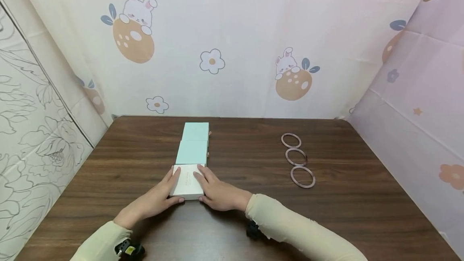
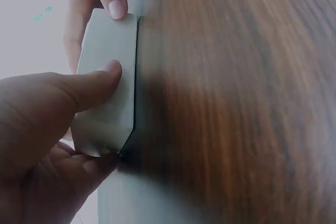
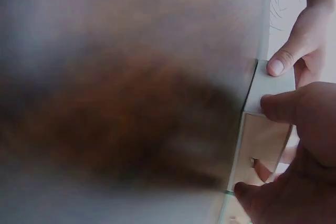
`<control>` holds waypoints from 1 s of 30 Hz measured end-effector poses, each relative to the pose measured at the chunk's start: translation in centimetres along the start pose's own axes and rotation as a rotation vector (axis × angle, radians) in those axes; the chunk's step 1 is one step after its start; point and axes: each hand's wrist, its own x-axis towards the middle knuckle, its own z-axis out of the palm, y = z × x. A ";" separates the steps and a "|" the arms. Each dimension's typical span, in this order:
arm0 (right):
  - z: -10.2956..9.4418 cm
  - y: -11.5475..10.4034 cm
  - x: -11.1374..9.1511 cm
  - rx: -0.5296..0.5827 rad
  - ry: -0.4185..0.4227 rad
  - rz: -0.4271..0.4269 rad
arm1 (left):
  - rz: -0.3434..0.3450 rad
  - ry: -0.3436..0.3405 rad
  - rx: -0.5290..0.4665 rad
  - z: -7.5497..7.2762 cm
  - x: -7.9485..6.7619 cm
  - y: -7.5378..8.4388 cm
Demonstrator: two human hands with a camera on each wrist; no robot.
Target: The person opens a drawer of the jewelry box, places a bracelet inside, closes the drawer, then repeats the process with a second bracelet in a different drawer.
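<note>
A small white box (image 1: 187, 186) with faint lettering on its lid lies flat on the table, between both hands. My left hand (image 1: 155, 200) grips its left side, thumb at the front face and fingers along the edge. From the right, my right hand (image 1: 222, 194) holds it the same way, with fingers over the lid. In the right wrist view the box's side (image 3: 265, 140) shows a small pull tab. Two mint-green boxes, a nearer one (image 1: 192, 152) and a farther one (image 1: 195, 131), stand in line behind the white box.
Three pale pinkish rings lie in a column to the right: a far ring (image 1: 291, 134), a middle ring (image 1: 287, 157) and a near ring (image 1: 292, 177). The dark wooden table (image 1: 253, 144) ends at a printed curtain (image 1: 239, 83) behind.
</note>
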 end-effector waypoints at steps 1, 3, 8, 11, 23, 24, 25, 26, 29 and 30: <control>0.0 -0.1 0.0 -0.004 -0.007 0.002 | 0.007 0.007 -0.006 0.0 0.0 0.1; -0.1 -0.2 0.0 -0.014 -0.018 0.002 | 0.026 0.024 -0.010 0.1 0.1 0.2; 0.1 -0.5 0.0 -0.040 -0.025 -0.008 | 0.046 0.059 -0.029 0.2 0.1 0.5; 0.1 -0.7 0.1 -0.035 -0.029 -0.013 | 0.039 0.070 -0.043 0.3 0.1 0.6; 0.0 -0.9 -0.4 0.021 -0.046 -0.006 | 0.006 0.068 -0.073 0.9 0.2 0.9; -0.1 -0.9 -0.5 0.024 -0.044 -0.004 | 0.006 0.066 -0.074 0.9 0.2 1.0; -0.1 -0.9 -0.7 0.026 -0.042 -0.002 | 0.005 0.065 -0.073 0.9 0.2 1.1; -0.2 -0.9 -0.8 0.025 -0.038 -0.002 | 0.003 0.064 -0.073 0.9 0.2 1.2; -0.5 -0.9 -1.4 0.029 -0.028 -0.001 | 0.007 0.066 -0.065 0.9 0.3 1.7; -0.6 -0.8 -1.6 0.029 -0.025 0.000 | 0.008 0.067 -0.064 0.9 0.3 2.0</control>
